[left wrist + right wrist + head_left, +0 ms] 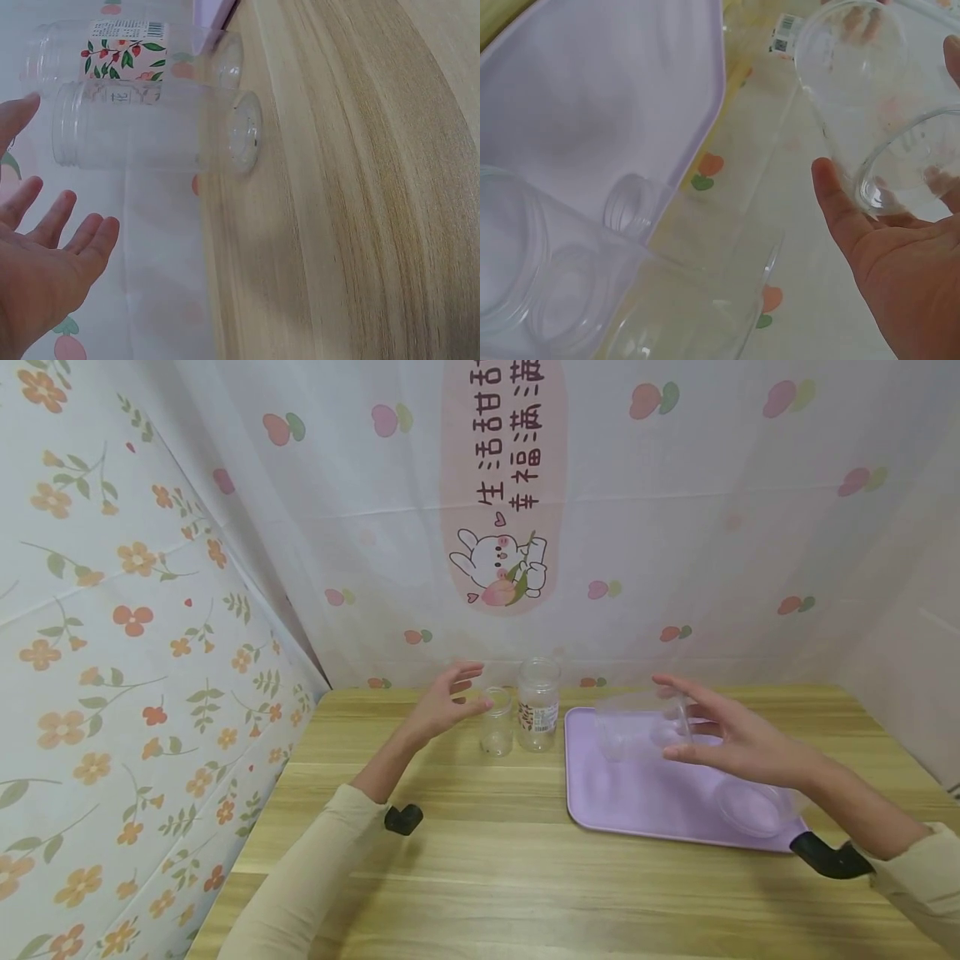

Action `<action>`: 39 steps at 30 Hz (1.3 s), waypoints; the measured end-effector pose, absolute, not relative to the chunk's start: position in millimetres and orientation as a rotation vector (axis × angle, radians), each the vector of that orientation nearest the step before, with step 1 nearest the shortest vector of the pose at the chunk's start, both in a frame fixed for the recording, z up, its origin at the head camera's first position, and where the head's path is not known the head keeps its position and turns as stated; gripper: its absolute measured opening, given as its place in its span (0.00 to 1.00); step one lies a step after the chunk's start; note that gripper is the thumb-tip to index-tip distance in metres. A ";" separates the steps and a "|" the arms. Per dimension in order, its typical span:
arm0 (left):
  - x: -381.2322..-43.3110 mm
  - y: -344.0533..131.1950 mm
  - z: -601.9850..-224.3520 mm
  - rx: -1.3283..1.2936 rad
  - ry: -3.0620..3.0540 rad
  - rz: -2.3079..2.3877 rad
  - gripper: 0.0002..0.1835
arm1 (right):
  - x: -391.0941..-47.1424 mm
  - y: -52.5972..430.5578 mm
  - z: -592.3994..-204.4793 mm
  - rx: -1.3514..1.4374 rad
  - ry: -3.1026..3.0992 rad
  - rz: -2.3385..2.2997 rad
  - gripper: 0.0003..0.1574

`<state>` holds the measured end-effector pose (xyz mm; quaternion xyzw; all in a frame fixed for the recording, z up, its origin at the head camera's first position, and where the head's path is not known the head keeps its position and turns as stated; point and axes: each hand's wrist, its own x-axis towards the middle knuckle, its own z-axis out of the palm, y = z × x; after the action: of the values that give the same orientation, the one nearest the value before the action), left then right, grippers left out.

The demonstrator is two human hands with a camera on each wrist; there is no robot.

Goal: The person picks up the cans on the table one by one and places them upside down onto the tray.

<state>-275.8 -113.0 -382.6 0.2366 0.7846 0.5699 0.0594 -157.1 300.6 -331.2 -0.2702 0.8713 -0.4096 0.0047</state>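
My left hand (447, 702) has its fingers spread beside the rim of a small clear jar (497, 731). In the left wrist view, that jar (161, 131) is upright on the table, with the thumb near its mouth. A taller clear jar (538, 714) with a printed label stands right beside it. My right hand (731, 735) holds a clear cup (637, 722) sideways above the purple tray (577, 793), thumb and fingers around one end. Through the cup's wall (840, 135), parts of the fingers show in the right wrist view.
Another clear container (753, 807) is at the tray's right front, under the right forearm. Black mounts (403, 819) are at both wrists. Printed cloths (322, 527) hang along the back and left edges of the wooden table (465, 877).
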 end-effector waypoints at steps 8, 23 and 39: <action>-277.9 -109.9 -384.6 0.723 2.386 1.664 0.38 | -157.9 305.4 -329.5 -0.852 2.763 -1.237 0.58; -279.4 -99.1 -390.2 0.752 2.378 1.601 0.43 | -157.8 306.3 -328.7 -0.914 2.793 -1.174 0.59; -278.5 -94.9 -395.1 0.785 2.321 1.622 0.29 | -156.8 306.0 -330.3 -0.904 2.803 -1.186 0.59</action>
<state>-278.5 -94.9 -395.1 0.2657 0.7858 0.5492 0.1016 -156.8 306.0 -330.3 -0.2848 0.8827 -0.3734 -0.0167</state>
